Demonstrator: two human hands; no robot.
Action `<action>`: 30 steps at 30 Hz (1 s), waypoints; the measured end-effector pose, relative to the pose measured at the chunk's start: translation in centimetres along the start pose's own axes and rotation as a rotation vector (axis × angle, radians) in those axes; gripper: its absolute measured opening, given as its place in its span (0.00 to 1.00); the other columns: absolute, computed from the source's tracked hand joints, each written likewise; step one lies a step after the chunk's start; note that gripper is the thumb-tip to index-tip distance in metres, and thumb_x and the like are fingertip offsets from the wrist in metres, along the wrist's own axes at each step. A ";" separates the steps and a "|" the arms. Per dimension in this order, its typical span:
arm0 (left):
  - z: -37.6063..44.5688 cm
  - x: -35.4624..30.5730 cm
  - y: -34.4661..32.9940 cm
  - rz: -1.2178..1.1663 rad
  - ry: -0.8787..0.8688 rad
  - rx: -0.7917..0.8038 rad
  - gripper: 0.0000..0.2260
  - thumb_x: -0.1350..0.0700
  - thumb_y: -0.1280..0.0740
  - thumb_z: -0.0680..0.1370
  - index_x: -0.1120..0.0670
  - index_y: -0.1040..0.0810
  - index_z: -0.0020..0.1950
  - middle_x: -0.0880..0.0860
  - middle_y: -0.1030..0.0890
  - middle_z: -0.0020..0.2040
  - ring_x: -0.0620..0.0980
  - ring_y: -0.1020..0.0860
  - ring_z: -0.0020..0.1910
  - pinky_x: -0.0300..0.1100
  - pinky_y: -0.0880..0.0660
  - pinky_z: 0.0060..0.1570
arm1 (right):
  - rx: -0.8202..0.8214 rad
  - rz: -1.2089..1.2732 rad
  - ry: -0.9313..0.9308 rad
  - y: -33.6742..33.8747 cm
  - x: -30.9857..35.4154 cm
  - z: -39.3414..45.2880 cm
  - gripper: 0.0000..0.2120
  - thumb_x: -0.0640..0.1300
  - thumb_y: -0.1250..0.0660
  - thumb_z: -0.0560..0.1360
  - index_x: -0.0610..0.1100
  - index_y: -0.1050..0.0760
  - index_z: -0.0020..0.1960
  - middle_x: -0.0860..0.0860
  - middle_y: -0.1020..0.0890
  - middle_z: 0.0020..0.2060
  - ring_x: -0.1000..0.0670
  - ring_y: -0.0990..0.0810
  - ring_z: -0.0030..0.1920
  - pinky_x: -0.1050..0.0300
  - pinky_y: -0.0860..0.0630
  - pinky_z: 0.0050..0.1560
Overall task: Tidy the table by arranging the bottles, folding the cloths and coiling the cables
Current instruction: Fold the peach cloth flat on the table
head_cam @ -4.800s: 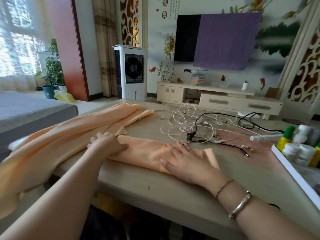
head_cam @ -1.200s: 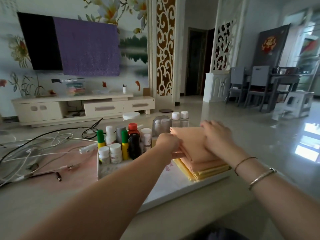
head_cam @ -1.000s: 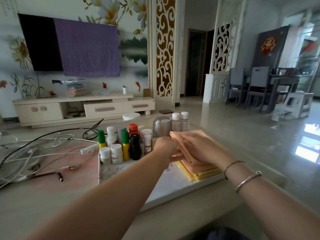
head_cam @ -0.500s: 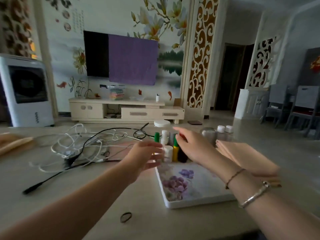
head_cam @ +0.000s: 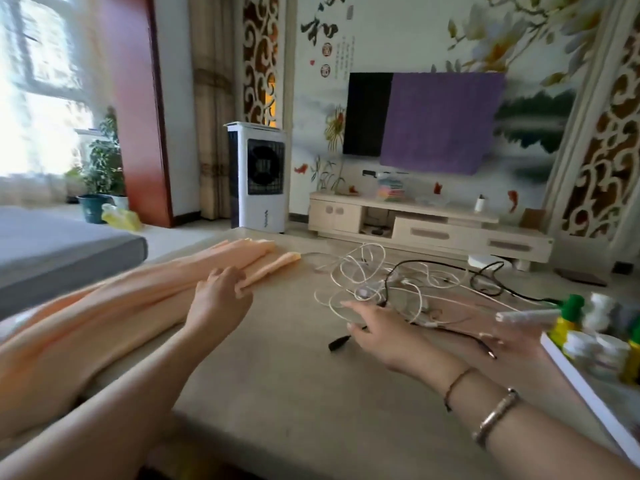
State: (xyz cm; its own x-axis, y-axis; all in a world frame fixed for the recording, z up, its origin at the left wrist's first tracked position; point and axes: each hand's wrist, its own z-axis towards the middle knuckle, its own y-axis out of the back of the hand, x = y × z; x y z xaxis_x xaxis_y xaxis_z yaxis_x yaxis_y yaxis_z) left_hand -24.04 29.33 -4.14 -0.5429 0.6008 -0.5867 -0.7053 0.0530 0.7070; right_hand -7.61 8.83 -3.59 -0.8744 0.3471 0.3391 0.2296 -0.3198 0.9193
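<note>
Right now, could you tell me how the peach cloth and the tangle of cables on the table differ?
The peach cloth lies long and loosely bunched, hanging off the table's left edge; the cables lie wholly on top in a tangled heap. The left hand grips the cloth; the right hand hovers open by the cables. Neither looks tidied yet.

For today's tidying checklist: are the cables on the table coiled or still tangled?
Tangled. The white and black cables sprawl in loose overlapping loops across the table, with plug ends trailing apart.
</note>
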 end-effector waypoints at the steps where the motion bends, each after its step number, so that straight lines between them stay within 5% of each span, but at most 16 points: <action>1: 0.6 1.8 0.4 0.126 0.016 0.041 0.18 0.50 0.33 0.76 0.52 0.27 0.65 0.54 0.27 0.64 0.59 0.29 0.60 0.48 0.31 0.57 | 0.014 0.014 0.017 -1.4 1.1 1.4 0.22 0.48 0.43 0.81 0.51 0.38 0.75 0.48 0.27 0.69 0.49 0.29 0.67 0.61 0.34 0.59; 4: 1.2 4.0 0.6 0.450 0.061 0.147 0.25 0.41 0.36 0.76 0.50 0.32 0.70 0.53 0.31 0.68 0.60 0.35 0.68 0.52 0.38 0.67 | 0.000 0.038 0.054 -4.4 2.9 4.2 0.22 0.46 0.43 0.82 0.48 0.38 0.75 0.48 0.34 0.74 0.50 0.40 0.75 0.61 0.44 0.71; 8: 1.7 5.2 0.5 0.536 0.105 0.198 0.15 0.52 0.43 0.80 0.47 0.25 0.65 0.51 0.31 0.69 0.59 0.39 0.72 0.55 0.44 0.71 | -0.069 0.078 0.084 -7.1 4.1 6.3 0.22 0.46 0.43 0.82 0.48 0.36 0.75 0.48 0.34 0.74 0.51 0.43 0.76 0.62 0.48 0.73; 16: 1.9 5.4 0.3 0.513 0.035 -0.010 0.16 0.62 0.43 0.76 0.49 0.18 0.53 0.49 0.18 0.55 0.51 0.23 0.57 0.46 0.44 0.72 | -0.080 -0.011 0.070 -8.3 4.0 6.5 0.21 0.51 0.44 0.81 0.52 0.35 0.73 0.51 0.32 0.72 0.52 0.38 0.74 0.63 0.41 0.67; 19: 1.6 4.7 0.0 0.358 0.054 -0.083 0.14 0.61 0.41 0.76 0.49 0.17 0.52 0.51 0.17 0.54 0.54 0.22 0.55 0.46 0.38 0.69 | -0.122 0.097 0.110 -7.9 4.2 6.1 0.19 0.48 0.43 0.82 0.49 0.31 0.71 0.49 0.28 0.70 0.52 0.35 0.73 0.63 0.40 0.67; 21: 1.5 3.9 0.1 0.157 0.085 -0.129 0.10 0.57 0.37 0.76 0.48 0.16 0.50 0.51 0.17 0.52 0.55 0.22 0.52 0.45 0.28 0.55 | -0.152 0.227 0.107 -7.6 4.1 5.9 0.17 0.46 0.42 0.82 0.48 0.28 0.69 0.49 0.24 0.66 0.51 0.31 0.70 0.64 0.36 0.63; 24: 1.4 1.8 -0.2 -0.122 0.059 -0.078 0.05 0.51 0.30 0.75 0.47 0.15 0.48 0.47 0.16 0.47 0.46 0.22 0.44 0.38 0.29 0.43 | -0.194 0.396 0.059 -7.1 3.8 5.7 0.15 0.45 0.41 0.81 0.48 0.24 0.65 0.49 0.18 0.57 0.52 0.21 0.60 0.64 0.31 0.52; 27: 0.4 -0.6 -1.0 -0.347 0.021 0.052 0.05 0.49 0.27 0.73 0.49 0.14 0.44 0.44 0.16 0.40 0.39 0.22 0.39 0.30 0.29 0.39 | -0.226 0.595 0.035 -6.9 3.9 5.7 0.14 0.43 0.41 0.81 0.46 0.24 0.64 0.48 0.16 0.53 0.57 0.20 0.55 0.73 0.30 0.51; 30: -0.7 -2.6 -1.5 -0.578 0.027 0.171 0.03 0.53 0.26 0.73 0.51 0.14 0.44 0.48 0.15 0.40 0.43 0.19 0.41 0.34 0.24 0.45 | -0.280 0.751 0.037 -6.8 4.0 5.5 0.13 0.45 0.41 0.82 0.48 0.25 0.63 0.56 0.16 0.47 0.60 0.18 0.49 0.72 0.29 0.48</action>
State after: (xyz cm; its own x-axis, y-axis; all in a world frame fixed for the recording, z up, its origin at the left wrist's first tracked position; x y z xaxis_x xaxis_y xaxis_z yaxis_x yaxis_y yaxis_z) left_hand -21.86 27.08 -3.98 -0.1067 0.4158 -0.9032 -0.8072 0.4941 0.3228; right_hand -10.31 17.25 -7.36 -0.5433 -0.0766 0.8361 0.6508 -0.6676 0.3617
